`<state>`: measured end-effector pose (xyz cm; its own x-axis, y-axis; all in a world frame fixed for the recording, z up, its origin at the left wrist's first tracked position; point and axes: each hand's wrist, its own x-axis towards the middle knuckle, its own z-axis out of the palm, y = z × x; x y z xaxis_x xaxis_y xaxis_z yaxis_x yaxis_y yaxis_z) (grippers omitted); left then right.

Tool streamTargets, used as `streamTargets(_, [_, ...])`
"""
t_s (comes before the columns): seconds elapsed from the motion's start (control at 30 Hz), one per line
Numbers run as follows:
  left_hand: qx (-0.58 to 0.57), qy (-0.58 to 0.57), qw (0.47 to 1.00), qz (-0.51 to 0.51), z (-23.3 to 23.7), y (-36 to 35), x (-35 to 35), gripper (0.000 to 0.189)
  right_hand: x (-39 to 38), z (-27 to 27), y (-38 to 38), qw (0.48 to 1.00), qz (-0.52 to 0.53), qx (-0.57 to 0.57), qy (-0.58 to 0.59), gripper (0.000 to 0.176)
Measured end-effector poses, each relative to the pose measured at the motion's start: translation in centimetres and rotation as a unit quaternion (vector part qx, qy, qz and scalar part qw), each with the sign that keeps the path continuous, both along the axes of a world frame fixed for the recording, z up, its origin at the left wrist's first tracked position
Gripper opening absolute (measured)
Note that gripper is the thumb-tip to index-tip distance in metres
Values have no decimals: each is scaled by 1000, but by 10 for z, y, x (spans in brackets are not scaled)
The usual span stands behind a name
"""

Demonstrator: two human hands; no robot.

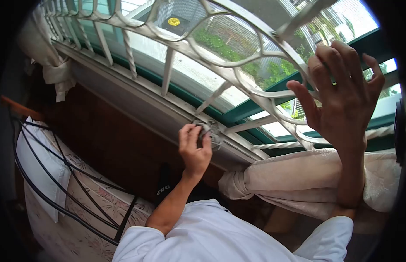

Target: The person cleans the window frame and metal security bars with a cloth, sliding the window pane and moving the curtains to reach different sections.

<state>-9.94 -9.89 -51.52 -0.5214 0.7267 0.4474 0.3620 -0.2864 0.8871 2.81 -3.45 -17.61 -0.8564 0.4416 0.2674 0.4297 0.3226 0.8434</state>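
Observation:
My left hand (196, 148) is at the window sill, its fingers curled onto a small grey, bunched thing (215, 134) that looks like a crumpled rag, though its kind is not clear. Part of this thing is hidden behind my fingers. Higher up on the right, my right hand (342, 87) is raised with its fingers spread and nothing in them. It is in front of the white metal window grille (264, 94); whether it touches the bars cannot be made out.
Behind the grille are green-framed window panes (251, 107). A tied beige curtain (294, 174) hangs at the right, another knotted curtain (56, 72) at the far left. A floral mattress (76, 209) with a black metal bed frame (50, 198) stands at lower left, beside the dark floor (115, 126).

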Motion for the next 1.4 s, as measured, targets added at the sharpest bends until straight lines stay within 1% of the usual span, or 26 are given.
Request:
streamTargets(0.07, [-29,-49,998,3,-8,-4,2,21,7,-1,-5,1000,-17,-1,7,38])
streamTargets(0.2, [-9,-68,997,-30,-3,-13,9,19,18,7,-19,996,-78,-51,13,41])
streamTargets(0.27, [16,-91,995,-47,2,-20,24,18,35,19,-26,986,98,-124,58,31])
streamTargets(0.3, [-1,-134,985,-106,5,-26,32,18,46,22,-26,959,214,-140,122,29])
streamTargets(0.33, [-19,-173,972,-160,11,-31,36,18,57,22,-25,913,331,-154,184,28])
streamTargets(0.37, [-51,-142,973,-172,17,-37,45,18,73,13,-31,886,375,-95,254,26])
streamTargets(0.4, [-36,-117,979,-165,27,-41,58,18,97,1,-46,886,326,-52,325,21])
streamTargets(0.47, [5,-90,989,-116,20,-38,91,18,112,-54,-48,742,344,-38,574,14])
streamTargets(0.53, [28,-88,991,-93,15,-29,116,20,106,-87,-60,775,229,-4,589,11])
streamTargets(0.57, [23,-85,995,-39,7,-17,127,19,106,-93,-61,814,209,46,540,11])
streamTargets(0.6, [15,-81,996,19,4,-7,133,19,106,-93,-65,839,216,61,496,14])
streamTargets(0.67, [-10,-110,994,22,13,5,138,18,95,-89,-76,843,250,52,474,17])
streamTargets(0.73, [4,22,999,32,9,11,152,16,103,-87,-84,859,240,16,453,17])
streamTargets(0.77, [23,0,1000,18,2,9,163,16,106,-87,-89,872,230,-22,432,18])
streamTargets(0.87, [59,-5,998,3,-2,-4,148,17,118,-92,-91,869,218,-37,441,18])
streamTargets(0.9, [68,-5,998,12,4,-7,141,28,123,-94,-95,875,213,-37,434,18])
streamTargets(0.93, [65,-5,998,18,16,-8,136,28,123,-98,-97,873,217,-42,434,18])
streamTargets(1.0, [16,-5,999,-44,33,-8,126,42,122,-109,-103,874,213,-86,429,17])
streamTargets(1.03, [-24,15,995,-93,25,-4,126,54,122,-116,-103,873,213,-99,428,16])
streamTargets(1.07, [-22,16,996,-90,23,-2,125,54,125,-121,-103,872,216,-98,428,16])
streamTargets(1.13, [15,-91,986,-140,16,2,125,53,135,-129,-106,874,188,-119,432,14])
streamTargets(1.2, [38,-57,990,-125,7,5,124,56,143,-132,-110,876,167,-127,434,15])
streamTargets(1.27, [4,-183,964,-192,12,5,128,60,152,-136,-113,861,134,-153,466,17])
streamTargets(1.3, [-9,-178,961,-213,14,3,125,59,156,-146,-115,828,147,-178,510,16])
streamTargets(1.33, [-14,-177,959,-221,18,3,123,59,158,-158,-119,828,139,-176,514,16])
streamTargets(1.4, [-24,-260,922,-285,22,2,118,55,151,-187,-133,671,61,-331,661,16])
